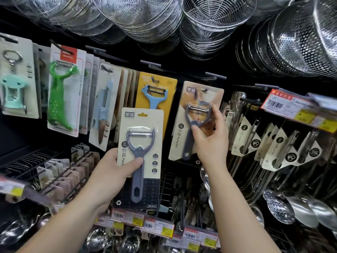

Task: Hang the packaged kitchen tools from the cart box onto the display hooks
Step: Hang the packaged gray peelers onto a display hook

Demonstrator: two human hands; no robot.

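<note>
My left hand (116,170) grips a carded grey peeler pack (140,156) upright in front of the display, thumb across the handle. My right hand (209,137) pinches a second grey peeler pack (184,125) at the blister; its top hole sits at a display hook (205,90), the card tilted slightly. Just left hangs a yellow pack with a blue peeler (156,95) on its own hook. The cart box is out of view.
Green peeler packs (62,95), a mint opener pack (12,88) and blue knife packs (104,110) hang at left. Wire strainers (209,21) and colanders (295,42) hang overhead. Carded utensils (273,147) and ladles (280,207) hang at right. Price tag rails (160,225) run below.
</note>
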